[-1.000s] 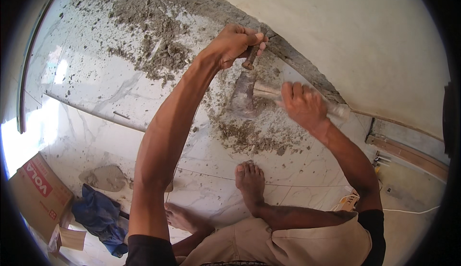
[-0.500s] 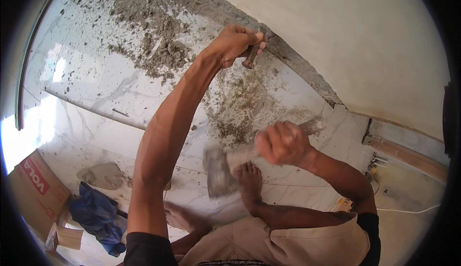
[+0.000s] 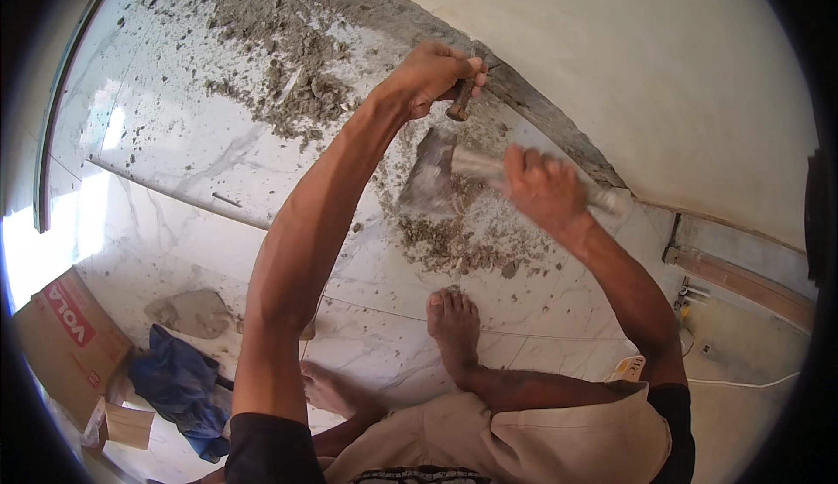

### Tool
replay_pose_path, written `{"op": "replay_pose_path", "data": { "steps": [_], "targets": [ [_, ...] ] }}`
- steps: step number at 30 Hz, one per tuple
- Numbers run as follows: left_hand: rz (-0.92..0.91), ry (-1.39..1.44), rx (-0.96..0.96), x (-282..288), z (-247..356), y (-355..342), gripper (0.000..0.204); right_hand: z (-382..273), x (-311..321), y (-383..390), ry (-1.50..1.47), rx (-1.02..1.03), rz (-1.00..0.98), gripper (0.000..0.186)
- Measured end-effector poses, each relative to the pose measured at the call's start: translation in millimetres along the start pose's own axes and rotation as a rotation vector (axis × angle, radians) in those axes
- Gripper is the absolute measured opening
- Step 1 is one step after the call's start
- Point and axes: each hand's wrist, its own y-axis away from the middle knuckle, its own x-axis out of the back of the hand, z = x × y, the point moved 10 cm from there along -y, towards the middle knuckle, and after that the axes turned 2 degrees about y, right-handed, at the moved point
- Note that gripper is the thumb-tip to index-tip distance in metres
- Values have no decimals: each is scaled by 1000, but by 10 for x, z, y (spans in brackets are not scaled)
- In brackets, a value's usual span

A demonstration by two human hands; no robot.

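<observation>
While a chisel (image 3: 457, 110) points at the broken edge (image 3: 552, 121) below the wall (image 3: 663, 74), the left hand (image 3: 436, 74) is closed around its shaft, forearm (image 3: 305, 231) outstretched; to the chisel's near right, the right hand (image 3: 548, 189) grips a blurred hammer (image 3: 428, 177), elbow (image 3: 659, 331) bent. Left of the chisel stretches tiled floor (image 3: 209, 165) strewn with rubble (image 3: 310, 100).
</observation>
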Motion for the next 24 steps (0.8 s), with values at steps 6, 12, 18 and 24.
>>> {"op": "replay_pose_path", "data": {
  "steps": [6, 12, 18, 24],
  "targets": [
    [32, -25, -29, 42, 57, -1, 20, -435, 301, 164, -190, 266, 254, 22],
    [-34, -98, 16, 63, 35, -4, 26, -532, 280, 160, -56, 164, 105, 44],
    [70, 8, -9, 4, 75, -18, 18, 105, 13, 10, -26, -61, -4, 29],
    [51, -84, 5, 48, 78, -52, 15, -5, -52, 117, -158, -31, 16, 38]
  ]
}}
